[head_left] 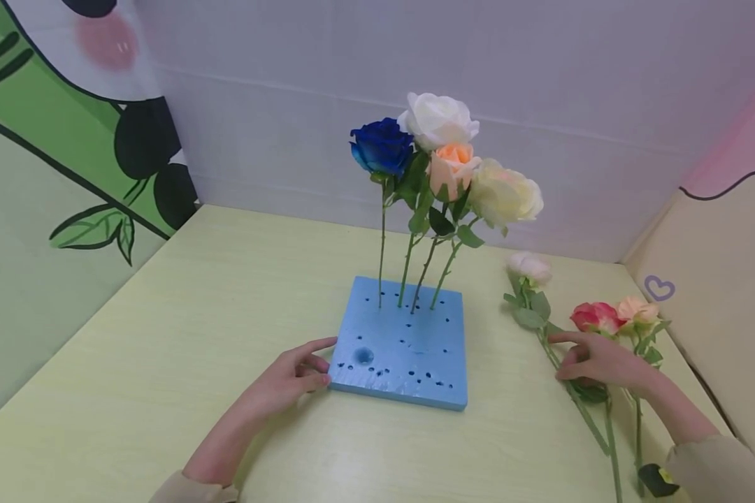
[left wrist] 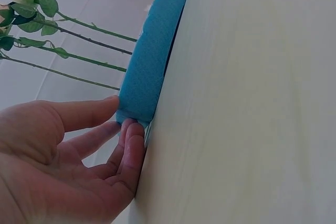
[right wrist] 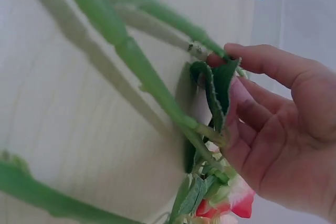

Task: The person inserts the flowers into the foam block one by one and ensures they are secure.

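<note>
Four roses, a blue rose [head_left: 382, 147], a white rose [head_left: 438, 119], a peach rose [head_left: 453, 168] and a cream rose [head_left: 506, 195], stand upright in the far row of holes of a blue foam block [head_left: 403, 349] at the middle of a pale yellow table [head_left: 163, 363]. At the block's 8 o'clock corner the left hand [head_left: 289, 381] rests with relaxed, nearly straight fingers [left wrist: 126, 145] touching the foam's edge, steadying it rather than gripping. At 3 o'clock from the block, three more flowers lie flat on the table: a pale pink rose [head_left: 528, 267] nearest the block, then a red rose [head_left: 594, 316] and a small peach bud [head_left: 637, 309]. The right hand [head_left: 604, 360] lies over their stems, and the wrist view shows its fingers [right wrist: 262, 61] touching a folded leaf [right wrist: 218, 90] beside a green stem [right wrist: 131, 61]; a firm grip on a stem is not evident. The step in hand appears to be picking the fifth flower from the loose pile. The next move would call for closing on one stem, lifting it clear of its neighbours, turning it upright and pressing its end into a free hole toward the near side of the block while the left hand holds the foam still.
</note>
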`<state>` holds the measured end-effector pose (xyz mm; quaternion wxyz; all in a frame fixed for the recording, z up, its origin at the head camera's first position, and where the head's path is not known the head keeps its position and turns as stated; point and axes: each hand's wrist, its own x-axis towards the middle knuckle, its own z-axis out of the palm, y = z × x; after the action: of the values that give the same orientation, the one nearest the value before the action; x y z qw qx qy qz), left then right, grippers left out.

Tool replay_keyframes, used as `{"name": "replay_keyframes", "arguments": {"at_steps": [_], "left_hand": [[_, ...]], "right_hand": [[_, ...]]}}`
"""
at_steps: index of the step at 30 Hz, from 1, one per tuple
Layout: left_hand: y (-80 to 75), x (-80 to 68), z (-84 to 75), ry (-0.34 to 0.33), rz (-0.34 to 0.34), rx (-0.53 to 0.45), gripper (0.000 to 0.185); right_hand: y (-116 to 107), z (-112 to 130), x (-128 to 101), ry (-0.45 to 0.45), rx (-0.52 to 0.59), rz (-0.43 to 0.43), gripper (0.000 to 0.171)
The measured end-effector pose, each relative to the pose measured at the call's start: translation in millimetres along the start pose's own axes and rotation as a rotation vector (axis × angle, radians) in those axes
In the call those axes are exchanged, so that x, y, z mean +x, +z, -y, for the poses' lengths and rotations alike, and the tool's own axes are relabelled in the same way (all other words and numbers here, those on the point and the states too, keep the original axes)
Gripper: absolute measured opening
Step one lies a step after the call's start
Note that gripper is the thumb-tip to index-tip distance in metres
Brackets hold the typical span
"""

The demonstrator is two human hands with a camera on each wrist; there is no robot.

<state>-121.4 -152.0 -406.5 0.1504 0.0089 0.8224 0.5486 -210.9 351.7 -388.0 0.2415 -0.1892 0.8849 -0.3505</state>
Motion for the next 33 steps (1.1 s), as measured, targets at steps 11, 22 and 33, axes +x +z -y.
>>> {"name": "replay_keyframes", "arguments": {"at_steps": [11, 22, 33], "left_hand": [[-1.2, -1.2, 0.8, 0.007, 0.005, 0.008, 0.058], [-0.4, -1.8, 1.3, 0.007, 0.0, 0.001, 0.058], [0.0, -1.7, -1.9, -0.005, -0.001, 0.005, 0.057]], "right_hand": [[-2, 3, 18, 0.041, 0.205, 0.116, 0.067], [-3, 10, 24, 0.093, 0.348, 0.169, 0.066], [-4, 25, 23, 0.06, 0.357, 0.061, 0.049]]}}
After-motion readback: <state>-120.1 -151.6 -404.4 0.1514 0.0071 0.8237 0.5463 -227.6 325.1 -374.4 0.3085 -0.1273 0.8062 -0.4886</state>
